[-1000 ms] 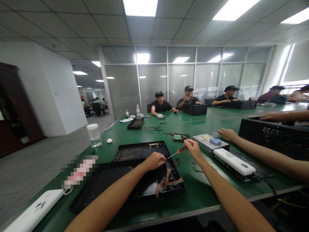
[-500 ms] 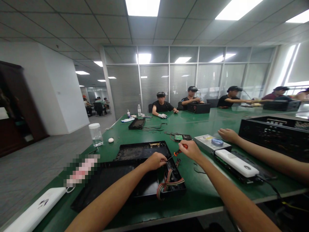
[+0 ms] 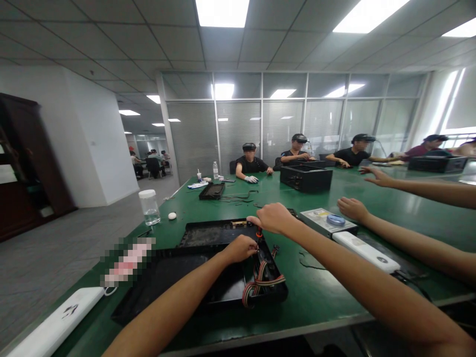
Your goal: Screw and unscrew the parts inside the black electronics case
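My right hand (image 3: 275,217) is closed around the handle of a screwdriver (image 3: 259,234), which stands nearly upright with its tip pointing down. Just below it, the fingers of my left hand (image 3: 242,248) are pinched together by the tip; whatever they hold is too small to make out. Both hands are over the right part of a shallow black metal casing (image 3: 174,260). A striped ribbon cable (image 3: 260,283) loops over the casing's near right corner. Behind lies another flat black panel (image 3: 208,234) with a small brass-coloured part.
A co-worker's two arms reach in from the right, one hand (image 3: 353,208) beside a metal drive unit (image 3: 316,220) with a blue tape roll (image 3: 335,219). A white power bank-like device (image 3: 366,252) lies nearby. A jar (image 3: 149,208) stands left; a black case (image 3: 306,178) stands farther back.
My right hand has moved left, bringing the screwdriver from a slant to upright over my left fingertips. The big black case at right has gone to the far side; a co-worker's second hand appears.
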Demonstrator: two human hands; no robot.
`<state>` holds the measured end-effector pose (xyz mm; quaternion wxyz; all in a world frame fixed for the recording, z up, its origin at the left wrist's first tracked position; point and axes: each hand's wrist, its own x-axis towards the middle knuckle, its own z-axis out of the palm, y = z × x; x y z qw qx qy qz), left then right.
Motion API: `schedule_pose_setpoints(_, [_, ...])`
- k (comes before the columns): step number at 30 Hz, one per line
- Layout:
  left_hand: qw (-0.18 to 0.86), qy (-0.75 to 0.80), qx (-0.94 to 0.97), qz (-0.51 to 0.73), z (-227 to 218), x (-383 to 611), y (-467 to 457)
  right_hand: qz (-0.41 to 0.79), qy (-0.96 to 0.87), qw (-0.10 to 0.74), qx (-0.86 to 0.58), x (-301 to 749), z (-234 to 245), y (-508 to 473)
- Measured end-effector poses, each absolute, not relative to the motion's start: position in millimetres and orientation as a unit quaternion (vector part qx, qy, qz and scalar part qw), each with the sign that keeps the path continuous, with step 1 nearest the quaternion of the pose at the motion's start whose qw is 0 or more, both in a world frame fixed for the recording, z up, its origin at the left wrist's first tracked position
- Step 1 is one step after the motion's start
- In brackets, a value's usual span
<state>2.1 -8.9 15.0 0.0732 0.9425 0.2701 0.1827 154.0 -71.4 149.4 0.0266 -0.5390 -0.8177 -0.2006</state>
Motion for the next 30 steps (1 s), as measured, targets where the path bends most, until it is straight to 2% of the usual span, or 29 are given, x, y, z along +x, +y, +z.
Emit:
schedule_pose_setpoints(11, [0.062, 0.263, 0.944, 0.188, 17, 1, -12, -0.136, -0.841, 0.011, -0.523, 157, 154, -75])
schedule_pose_setpoints(23, [0.070, 0.281, 0.938, 0.189, 12, 3, -11, -0.176, -0.810, 0.020, -0.559, 172, 149, -71])
schedule_pose_setpoints(30, [0.061, 0.285, 0.938, 0.188, 15, 2, -14, -0.156, -0.826, 0.028, -0.541, 172, 148, -73])
